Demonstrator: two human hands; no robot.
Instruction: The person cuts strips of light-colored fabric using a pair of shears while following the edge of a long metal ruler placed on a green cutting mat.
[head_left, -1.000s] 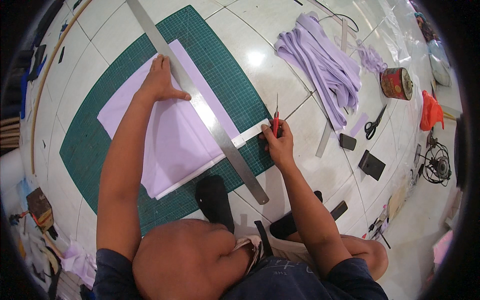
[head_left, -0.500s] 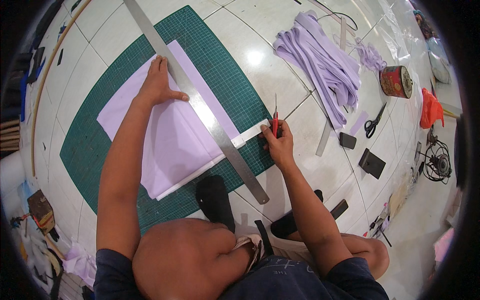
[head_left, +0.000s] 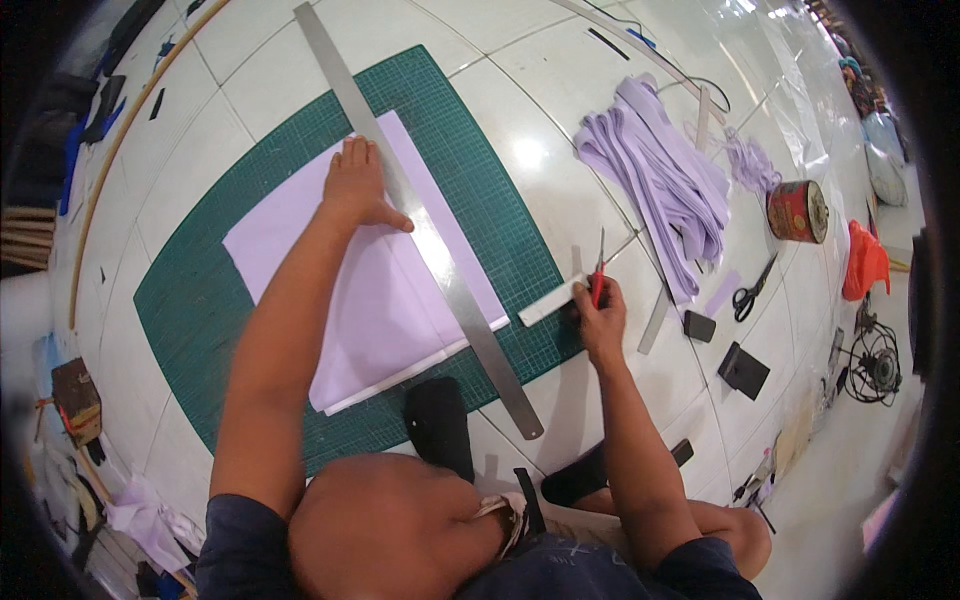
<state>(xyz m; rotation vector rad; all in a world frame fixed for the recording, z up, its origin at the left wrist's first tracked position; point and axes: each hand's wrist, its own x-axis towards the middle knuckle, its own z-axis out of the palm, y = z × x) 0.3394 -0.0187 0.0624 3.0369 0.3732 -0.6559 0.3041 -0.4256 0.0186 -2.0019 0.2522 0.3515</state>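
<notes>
A folded stack of lilac cloth (head_left: pixel 352 300) lies on the green cutting mat (head_left: pixel 190 330). Across its right part runs a long metal ruler (head_left: pixel 455 295), whose near end overhangs the mat. My left hand (head_left: pixel 362 190) rests flat on the cloth, thumb and fingers spread, with the tips against the ruler. Beyond the cloth's right corner, my right hand (head_left: pixel 603 322) pinches a short white strip (head_left: pixel 548 303), which is apart from the cloth. The same hand holds a red-handled tool (head_left: pixel 598 288) with a thin pointed metal blade, tip up.
Long lilac strips (head_left: pixel 660 170) lie bundled on the tiled floor at the right. Around them are a red tin (head_left: pixel 797 211), black scissors (head_left: pixel 752 290) and dark blocks (head_left: pixel 743 371). My foot in a black sock (head_left: pixel 438 425) touches the mat's near edge.
My right hand has drawn the white strip away from the cloth's corner, off to the right. The left hand still presses beside the ruler. The whole view has shifted slightly.
</notes>
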